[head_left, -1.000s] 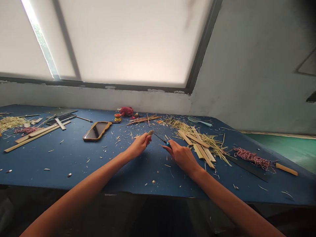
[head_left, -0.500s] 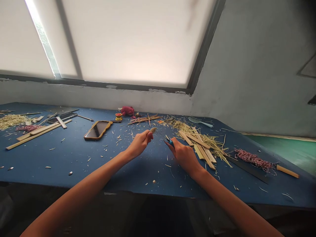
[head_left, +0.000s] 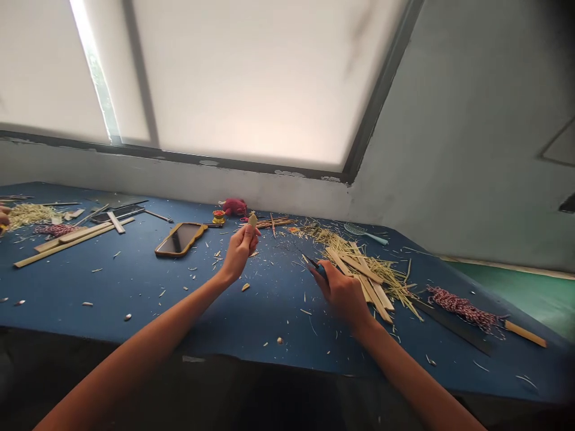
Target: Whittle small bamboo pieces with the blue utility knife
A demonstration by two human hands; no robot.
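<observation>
My left hand [head_left: 239,246] is raised above the blue table [head_left: 135,287] and pinches a short piece of bamboo [head_left: 253,219] that points upward. My right hand [head_left: 342,291] rests on the table, closed round a small blue-handled knife [head_left: 317,266] whose blade points away toward the far left. Just right of that hand lies a pile of flat bamboo strips [head_left: 363,272] and thin yellow shavings [head_left: 386,269]. A small chip [head_left: 245,287] lies on the table between my two hands.
A phone in a tan case [head_left: 179,238] lies left of my left hand. Long bamboo slats [head_left: 72,236] and another person's fingers [head_left: 3,215] are at the far left. A red-white string bundle [head_left: 462,306] on a large knife lies right. A pink toy [head_left: 234,206] and comb [head_left: 363,231] sit near the wall.
My left hand has lifted and turned the bamboo piece upright, away from the knife. My right hand has drawn the knife back toward the strips. A chip now lies between the hands.
</observation>
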